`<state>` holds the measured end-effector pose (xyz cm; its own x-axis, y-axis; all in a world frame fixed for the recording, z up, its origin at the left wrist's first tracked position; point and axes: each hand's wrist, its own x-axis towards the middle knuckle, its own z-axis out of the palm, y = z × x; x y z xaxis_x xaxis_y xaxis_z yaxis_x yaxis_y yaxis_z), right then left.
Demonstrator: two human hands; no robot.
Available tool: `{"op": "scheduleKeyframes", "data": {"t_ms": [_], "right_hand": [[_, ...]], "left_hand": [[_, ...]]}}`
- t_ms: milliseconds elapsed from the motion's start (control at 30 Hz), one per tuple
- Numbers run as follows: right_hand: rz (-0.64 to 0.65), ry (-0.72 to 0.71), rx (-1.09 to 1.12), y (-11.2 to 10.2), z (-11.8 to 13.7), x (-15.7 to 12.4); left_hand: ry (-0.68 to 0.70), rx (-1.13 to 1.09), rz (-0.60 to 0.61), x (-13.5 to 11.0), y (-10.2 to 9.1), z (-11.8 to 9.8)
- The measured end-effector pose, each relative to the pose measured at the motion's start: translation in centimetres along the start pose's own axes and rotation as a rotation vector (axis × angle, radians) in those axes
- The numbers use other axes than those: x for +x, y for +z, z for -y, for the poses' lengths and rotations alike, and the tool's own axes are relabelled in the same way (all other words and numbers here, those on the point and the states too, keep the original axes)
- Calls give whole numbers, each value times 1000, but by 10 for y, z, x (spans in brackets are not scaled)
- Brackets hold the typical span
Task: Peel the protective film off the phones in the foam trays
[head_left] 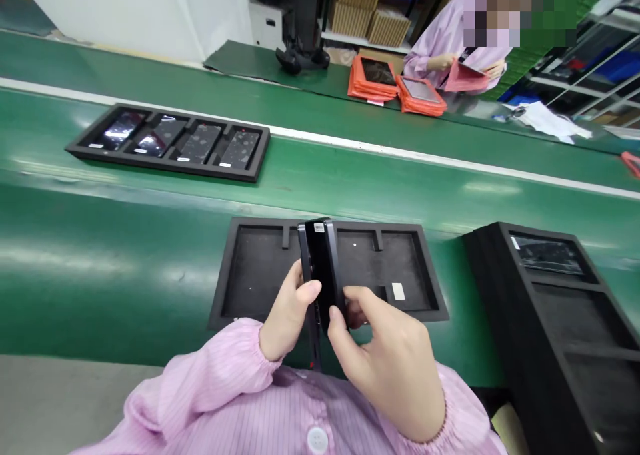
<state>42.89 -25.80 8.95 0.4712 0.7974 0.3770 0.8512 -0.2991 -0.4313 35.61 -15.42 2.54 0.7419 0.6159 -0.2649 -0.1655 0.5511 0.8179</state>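
Black and glossy, the phone (323, 265) is standing on edge over the near rim of a foam tray (250, 268). The left hand (287, 311) is pinching its left edge, and the right hand (390, 365) is curling its fingers around the lower right edge. Green conveyor belt (110, 268) is stretching wide leftward. A stack of trays (550, 335) is crowding the right side. A loaded tray (167, 167) is lying well beyond, and a co-worker (445, 41) is handling orange pouches (373, 85) across the belt.
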Motion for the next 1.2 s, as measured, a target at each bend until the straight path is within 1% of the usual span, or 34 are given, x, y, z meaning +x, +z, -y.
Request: {"op": "scheduleKeyframes", "data": {"t_ms": [100,300,400,500,567,667,733,833,933,1000,1100,1200], "right_hand": [[14,-9,14,0,5,4],[4,-49,-8,0,11,8],[-4,-47,-20,1,11,9],[-16,-50,-44,2,10,11],[-21,-73,-64,3,9,11],[-10,-125,-88,3,5,12],[-3,-141,-71,4,1,13],[-13,-125,15,9,-5,15],[1,-66,134,15,-11,18],[65,-5,255,16,-14,20],[213,53,481,13,-18,21],[324,75,669,10,-23,19]], "left_hand": [[1,-37,35,-2,-1,-1],[-50,-77,86,-4,1,-5],[-48,-46,81,-5,2,-5],[-35,-5,44,-6,4,-6],[-41,16,28,-7,6,-9],[-67,44,43,-7,6,-13],[-50,69,40,-7,4,-15],[-15,96,12,-5,1,-16],[-65,49,-3,-1,-1,-17],[-142,1,13,2,0,-18],[-250,-58,79,4,0,-21],[-294,-85,142,3,1,-23]]}}
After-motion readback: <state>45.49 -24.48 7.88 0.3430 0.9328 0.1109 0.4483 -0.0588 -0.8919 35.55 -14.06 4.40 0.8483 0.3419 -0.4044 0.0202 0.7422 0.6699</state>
